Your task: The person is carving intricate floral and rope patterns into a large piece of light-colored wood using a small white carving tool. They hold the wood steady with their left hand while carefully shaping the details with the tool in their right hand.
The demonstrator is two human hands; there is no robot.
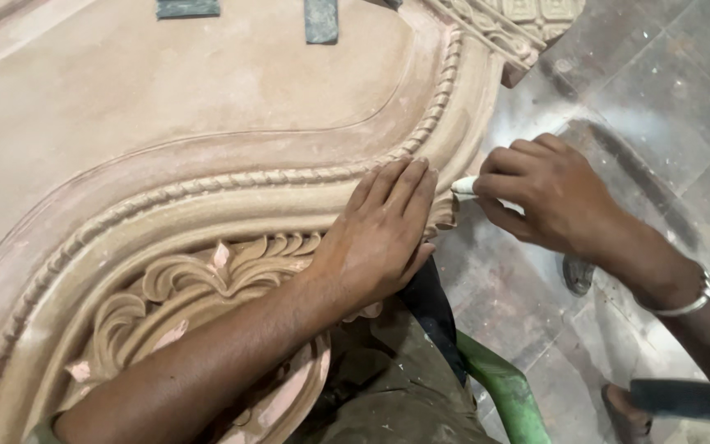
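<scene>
A large carved sandstone slab (207,123) fills the left of the head view, with a rope-pattern moulding (232,182) curving across it and leaf carving (199,275) below. My left hand (384,230) lies flat on the slab's curved edge, fingers together, holding nothing. My right hand (544,197) is closed around a small white tool (464,186), its tip touching the slab's edge just right of my left fingertips. A metal bangle (696,300) sits on my right wrist.
Dusty grey stone floor tiles (659,107) lie to the right. A green pipe-like bar (503,390) and dark strap run under my left arm. Two dark flat pieces (320,20) rest on the slab's top. A sandalled foot (626,411) shows at bottom right.
</scene>
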